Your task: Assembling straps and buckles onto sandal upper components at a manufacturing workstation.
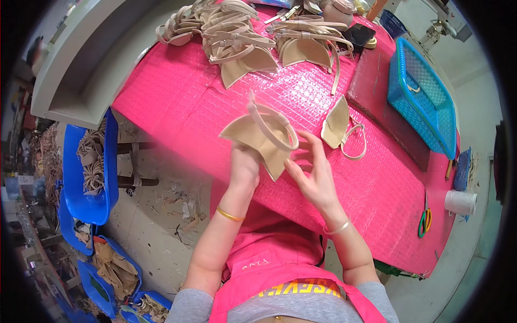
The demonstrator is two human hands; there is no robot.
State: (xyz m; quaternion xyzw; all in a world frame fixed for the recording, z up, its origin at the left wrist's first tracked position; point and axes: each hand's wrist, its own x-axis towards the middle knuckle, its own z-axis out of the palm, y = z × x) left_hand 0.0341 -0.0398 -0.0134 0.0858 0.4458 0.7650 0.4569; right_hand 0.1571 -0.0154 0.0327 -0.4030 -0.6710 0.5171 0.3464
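Pink apron (280,243). Strapped piece (256,139), held from beneath by my left hand (245,164), seemingly for steadiness. My right hand (313,180), spread, beside it.

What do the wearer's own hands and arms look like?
Both the left hand and the right hand are ungloved. A gold-coloured bangle circles the left forearm, a thin silvery bangle the right. Short grey sleeves leave the forearms uncovered.

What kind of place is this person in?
Probably a small workshop, maybe for shoe parts. Beige strapped pieces are heaped on a pink-covered worktable, similar-looking ones fill a blue bin, and scissors lie near a white spool.
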